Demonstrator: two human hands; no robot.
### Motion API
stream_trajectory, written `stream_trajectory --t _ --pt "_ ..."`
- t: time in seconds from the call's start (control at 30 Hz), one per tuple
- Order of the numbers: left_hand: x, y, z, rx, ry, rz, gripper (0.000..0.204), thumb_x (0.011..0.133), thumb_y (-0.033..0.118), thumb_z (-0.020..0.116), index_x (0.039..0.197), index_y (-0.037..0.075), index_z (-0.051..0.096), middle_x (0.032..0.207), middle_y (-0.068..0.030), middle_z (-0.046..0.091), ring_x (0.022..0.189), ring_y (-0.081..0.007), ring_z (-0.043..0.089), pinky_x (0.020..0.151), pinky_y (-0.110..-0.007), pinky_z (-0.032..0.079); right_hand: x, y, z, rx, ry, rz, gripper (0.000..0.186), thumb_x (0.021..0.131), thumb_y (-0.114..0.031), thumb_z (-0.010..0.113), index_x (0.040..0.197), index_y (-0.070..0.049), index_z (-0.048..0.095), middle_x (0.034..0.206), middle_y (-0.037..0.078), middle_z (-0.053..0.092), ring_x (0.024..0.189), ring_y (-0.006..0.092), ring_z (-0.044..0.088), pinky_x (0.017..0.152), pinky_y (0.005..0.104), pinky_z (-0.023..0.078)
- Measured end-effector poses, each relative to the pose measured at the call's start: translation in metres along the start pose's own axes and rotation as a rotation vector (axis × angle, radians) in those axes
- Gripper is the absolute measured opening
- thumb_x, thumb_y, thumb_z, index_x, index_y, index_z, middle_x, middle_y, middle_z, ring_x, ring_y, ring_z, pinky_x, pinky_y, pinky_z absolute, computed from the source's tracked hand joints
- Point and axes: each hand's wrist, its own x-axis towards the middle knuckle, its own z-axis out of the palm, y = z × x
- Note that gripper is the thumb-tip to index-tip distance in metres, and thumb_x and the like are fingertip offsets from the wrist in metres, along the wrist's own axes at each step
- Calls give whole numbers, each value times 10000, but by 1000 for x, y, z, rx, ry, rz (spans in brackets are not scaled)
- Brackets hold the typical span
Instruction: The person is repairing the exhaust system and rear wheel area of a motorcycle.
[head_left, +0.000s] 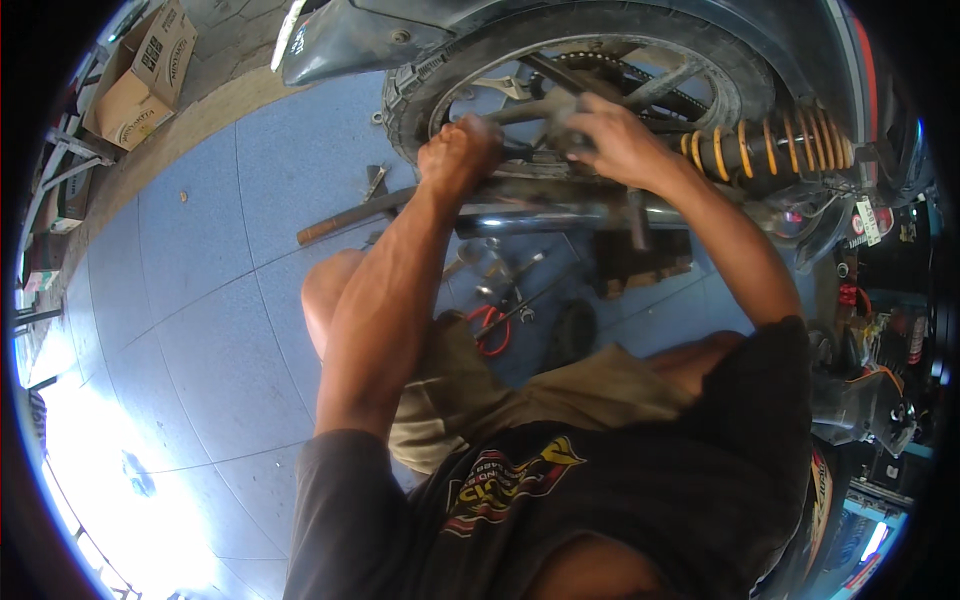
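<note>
In front of me is a motorcycle's rear wheel, its black tyre upright beside a dark hub with a chain behind it. My left hand is closed in a fist at the wheel's lower left; motion smears its fingertips and hides what they grip. At the hub, my right hand curls its fingers round a dark part that I cannot make out. Just right of that hand stands a shock absorber with a yellow-orange spring. A shiny exhaust pipe runs below both hands.
A bar with a rusty end juts out left of the exhaust. Several metal tools and a red loop of cord lie on the blue tiles between my legs. A brown block sits under the exhaust. Cardboard boxes stand far left.
</note>
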Motion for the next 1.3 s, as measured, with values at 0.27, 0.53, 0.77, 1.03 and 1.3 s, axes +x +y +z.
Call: stream_trajectory --t 0.27,0.53,0.77,1.03,1.3 --pt "2 -1 -6 4 -16 -35 498 902 449 449 1079 23 638 1109 -247 643 1067 -383 618 925 -445 471 -1 -4 -7 -16 -77 -12 247 790 -137 707 960 22 623 950 158 524 915 353 574 777 433 459" --pt "28 -26 20 57 18 13 570 895 510 496 1047 -25 623 1043 -296 635 1030 -436 609 873 -484 484 7 -12 11 -247 28 34 169 795 -170 661 800 -19 583 962 160 544 790 336 627 665 455 510" --pt "17 3 11 52 37 59 535 902 454 558 974 -68 654 928 -354 606 960 -472 613 758 -475 478 -17 -11 25 -154 345 -71 216 844 -155 532 725 12 600 820 205 538 607 258 635 431 396 494" --pt "18 -7 12 -42 -10 149 548 885 441 603 828 -102 653 678 -307 603 681 -423 639 579 -459 459 -107 -64 -16 -69 205 -575 144 838 -151 552 746 -60 488 664 77 527 538 215 615 404 356 492" --pt "39 -23 27 165 123 138 601 911 492 539 711 -67 635 647 -297 582 630 -394 621 605 -466 460 -214 -3 -89 177 659 298 134 808 -95 622 912 -11 606 774 137 623 686 297 614 630 388 494"
